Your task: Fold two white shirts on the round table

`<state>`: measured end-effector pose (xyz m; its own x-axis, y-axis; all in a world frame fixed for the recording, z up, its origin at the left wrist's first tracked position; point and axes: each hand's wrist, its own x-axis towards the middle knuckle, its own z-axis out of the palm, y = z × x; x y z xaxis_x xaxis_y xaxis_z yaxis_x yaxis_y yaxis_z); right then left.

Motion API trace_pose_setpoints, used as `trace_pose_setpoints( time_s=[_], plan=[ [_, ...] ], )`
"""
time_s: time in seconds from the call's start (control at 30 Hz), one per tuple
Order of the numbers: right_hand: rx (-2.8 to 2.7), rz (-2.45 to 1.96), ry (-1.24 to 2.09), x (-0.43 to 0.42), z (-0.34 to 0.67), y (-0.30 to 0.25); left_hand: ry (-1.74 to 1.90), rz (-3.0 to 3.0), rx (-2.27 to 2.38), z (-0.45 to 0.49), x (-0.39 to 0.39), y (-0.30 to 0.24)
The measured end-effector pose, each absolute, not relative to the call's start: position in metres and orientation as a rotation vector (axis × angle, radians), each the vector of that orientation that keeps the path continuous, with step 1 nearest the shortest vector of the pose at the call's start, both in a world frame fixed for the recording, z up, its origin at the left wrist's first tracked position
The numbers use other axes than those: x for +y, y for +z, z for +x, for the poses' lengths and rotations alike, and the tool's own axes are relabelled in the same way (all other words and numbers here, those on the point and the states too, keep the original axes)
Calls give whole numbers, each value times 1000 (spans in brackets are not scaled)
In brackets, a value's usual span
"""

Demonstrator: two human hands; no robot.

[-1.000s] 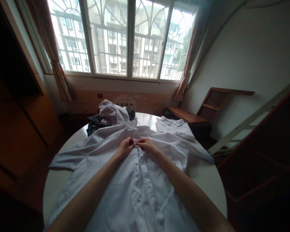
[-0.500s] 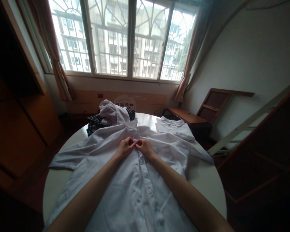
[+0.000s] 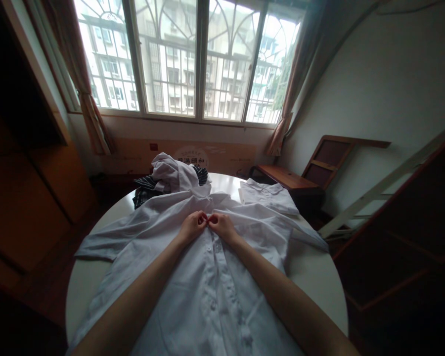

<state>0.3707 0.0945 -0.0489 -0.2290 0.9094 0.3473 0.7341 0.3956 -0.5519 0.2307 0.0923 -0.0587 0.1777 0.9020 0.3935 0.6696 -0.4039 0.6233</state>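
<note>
A white long-sleeved shirt (image 3: 181, 291) lies spread over the round table, its collar at the far side and both sleeves out to the sides. Down its middle run the two front edges, side by side and unfastened below the hands, with small buttons along one. Near the collar my left hand (image 3: 195, 225) is closed in a pinch on the shirt's front edge. My right hand (image 3: 220, 226) pinches the cloth right beside it, fingertips touching or almost touching the left ones. The bit of cloth between the fingertips is hidden.
The white round table (image 3: 319, 296) shows around the shirt. A crumpled pile of clothes (image 3: 170, 173), pale and dark striped, sits at the back left. At the back right lies a folded white shirt (image 3: 269, 195). Beyond stands a wooden chair (image 3: 285, 176) near a ladder (image 3: 367, 202).
Hardly anything differs. Both hands stay at the same spot on the shirt front, with only a slight shift of the fingers.
</note>
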Motion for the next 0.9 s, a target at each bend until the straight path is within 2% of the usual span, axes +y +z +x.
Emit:
trace_pose_setpoints(
  time_s=[0.9],
  plan=[
    [-2026,-1366,349,95,370,-52,991,2173,1742,231,84,-51]
  ],
)
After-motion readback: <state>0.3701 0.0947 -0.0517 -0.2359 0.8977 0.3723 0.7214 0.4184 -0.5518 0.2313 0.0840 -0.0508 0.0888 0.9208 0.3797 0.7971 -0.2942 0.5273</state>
